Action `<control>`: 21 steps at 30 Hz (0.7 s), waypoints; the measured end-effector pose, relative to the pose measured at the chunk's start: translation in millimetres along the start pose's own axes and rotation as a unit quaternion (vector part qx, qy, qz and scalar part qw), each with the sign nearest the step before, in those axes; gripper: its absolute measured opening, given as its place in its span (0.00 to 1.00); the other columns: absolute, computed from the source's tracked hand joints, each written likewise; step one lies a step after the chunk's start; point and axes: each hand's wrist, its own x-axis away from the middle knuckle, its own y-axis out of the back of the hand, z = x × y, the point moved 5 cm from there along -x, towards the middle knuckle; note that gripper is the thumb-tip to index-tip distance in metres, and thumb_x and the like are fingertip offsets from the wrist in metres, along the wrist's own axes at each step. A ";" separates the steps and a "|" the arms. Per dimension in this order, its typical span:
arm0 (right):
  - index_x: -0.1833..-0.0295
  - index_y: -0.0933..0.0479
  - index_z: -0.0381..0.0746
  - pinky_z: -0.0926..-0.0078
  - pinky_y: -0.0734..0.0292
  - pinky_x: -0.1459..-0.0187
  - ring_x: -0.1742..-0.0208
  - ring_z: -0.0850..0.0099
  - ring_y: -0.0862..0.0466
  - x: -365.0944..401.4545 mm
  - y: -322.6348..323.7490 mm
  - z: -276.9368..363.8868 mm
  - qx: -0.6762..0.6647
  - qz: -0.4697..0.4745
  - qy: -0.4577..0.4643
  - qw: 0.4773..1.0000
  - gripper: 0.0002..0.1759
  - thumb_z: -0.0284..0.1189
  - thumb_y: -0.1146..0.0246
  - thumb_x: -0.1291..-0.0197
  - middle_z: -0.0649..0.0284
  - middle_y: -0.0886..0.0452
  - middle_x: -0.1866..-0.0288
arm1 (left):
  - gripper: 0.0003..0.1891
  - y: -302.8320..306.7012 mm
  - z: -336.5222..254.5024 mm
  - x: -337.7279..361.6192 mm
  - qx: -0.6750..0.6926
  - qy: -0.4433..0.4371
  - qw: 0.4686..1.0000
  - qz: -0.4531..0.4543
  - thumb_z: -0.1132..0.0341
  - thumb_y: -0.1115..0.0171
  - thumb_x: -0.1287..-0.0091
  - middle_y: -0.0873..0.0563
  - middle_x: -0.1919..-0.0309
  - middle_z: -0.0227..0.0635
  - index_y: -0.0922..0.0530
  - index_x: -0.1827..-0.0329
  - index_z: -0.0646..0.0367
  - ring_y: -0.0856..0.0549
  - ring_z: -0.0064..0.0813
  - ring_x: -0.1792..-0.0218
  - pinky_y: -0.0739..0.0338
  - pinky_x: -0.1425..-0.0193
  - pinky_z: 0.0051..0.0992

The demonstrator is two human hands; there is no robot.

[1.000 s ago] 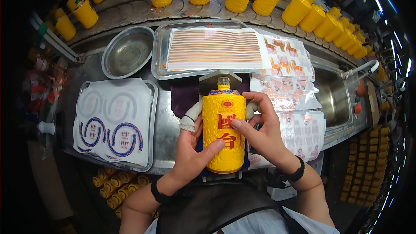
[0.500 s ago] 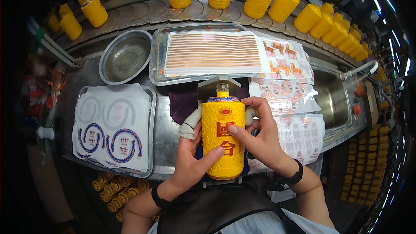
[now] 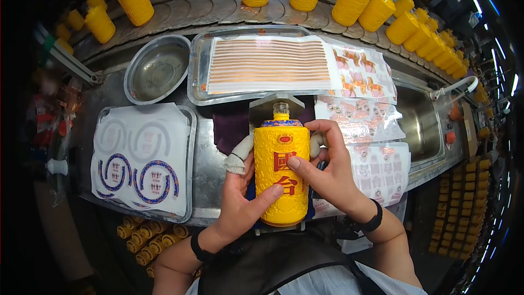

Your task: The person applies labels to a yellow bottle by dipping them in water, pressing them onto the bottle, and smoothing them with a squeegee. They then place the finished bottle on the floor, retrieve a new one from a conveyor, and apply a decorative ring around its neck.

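A yellow embossed bottle (image 3: pixel 273 207) with a clear glass neck, a blue patterned band at its shoulder and red characters on its front stands between my hands, at the near edge of the counter. My left hand (image 3: pixel 244 188) grips its left side, thumb on the lower red character and a white cloth cover on one finger. My right hand (image 3: pixel 328 166) holds the right side, its thumb pressed on the upper character; a white finger cover shows there too. Behind the bottle is a metal rest (image 3: pixel 277 102), partly hidden.
A decal tray (image 3: pixel 192 177) lies left, a metal bowl (image 3: pixel 131 84) behind it. Another tray (image 3: pixel 197 60) holds a striped sheet. Printed decal sheets (image 3: pixel 376 172) and a sink (image 3: pixel 417 123) are on the right. Yellow bottles ride a curved conveyor (image 3: pixel 218 15) at the back.
The bottles on the back conveyor have shifted to the right. Both hands and the bottle they hold have stayed almost in place, thumbs on the same characters.
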 end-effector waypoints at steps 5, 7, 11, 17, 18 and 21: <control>0.36 0.35 0.37 0.89 0.26 0.66 0.63 0.85 0.20 2.2 1.5 0.0 -0.112 0.030 -0.050 0.992 0.26 0.30 0.32 0.35 0.63 0.23 0.52 | 0.45 1.6 -3.2 -0.2 0.004 0.005 1.000 0.011 0.72 0.32 0.37 0.38 0.25 0.51 0.51 0.21 0.67 0.36 0.39 0.24 0.45 0.20 0.37; 0.36 0.35 0.37 0.89 0.26 0.66 0.63 0.85 0.20 2.0 -0.6 -1.7 -0.131 0.023 -0.036 0.990 0.27 0.30 0.32 0.36 0.63 0.23 0.51 | 0.45 3.3 -0.4 -0.8 -0.004 -0.001 1.000 0.013 0.71 0.31 0.37 0.38 0.25 0.51 0.51 0.21 0.67 0.37 0.39 0.23 0.46 0.20 0.37; 0.37 0.34 0.37 0.89 0.28 0.68 0.64 0.86 0.23 2.2 0.1 -8.3 -0.076 0.019 -0.024 0.997 0.30 0.30 0.28 0.41 0.64 0.25 0.50 | 0.46 2.7 2.2 0.7 0.000 0.000 1.000 0.005 0.71 0.31 0.37 0.38 0.25 0.51 0.51 0.21 0.67 0.37 0.39 0.23 0.46 0.20 0.36; 0.37 0.33 0.37 0.89 0.30 0.70 0.64 0.86 0.26 1.5 0.8 -5.6 -0.056 0.018 -0.029 0.998 0.32 0.30 0.26 0.44 0.65 0.26 0.49 | 0.46 3.6 3.0 0.9 -0.001 0.008 1.000 0.006 0.71 0.31 0.37 0.38 0.24 0.50 0.52 0.21 0.67 0.37 0.39 0.23 0.46 0.20 0.36; 0.37 0.33 0.37 0.89 0.30 0.70 0.64 0.86 0.25 1.5 0.8 -5.4 -0.055 0.018 -0.028 0.998 0.32 0.30 0.26 0.44 0.65 0.26 0.49 | 0.46 3.8 3.3 1.0 -0.001 0.008 1.000 0.006 0.72 0.31 0.37 0.38 0.24 0.50 0.52 0.21 0.67 0.37 0.38 0.23 0.46 0.20 0.36; 0.37 0.33 0.37 0.88 0.30 0.70 0.65 0.86 0.25 1.4 0.7 -8.0 -0.059 0.014 -0.030 0.998 0.32 0.31 0.26 0.44 0.65 0.26 0.50 | 0.46 3.8 3.4 0.6 -0.002 0.009 1.000 0.006 0.72 0.31 0.37 0.38 0.24 0.50 0.52 0.20 0.67 0.36 0.38 0.23 0.46 0.20 0.35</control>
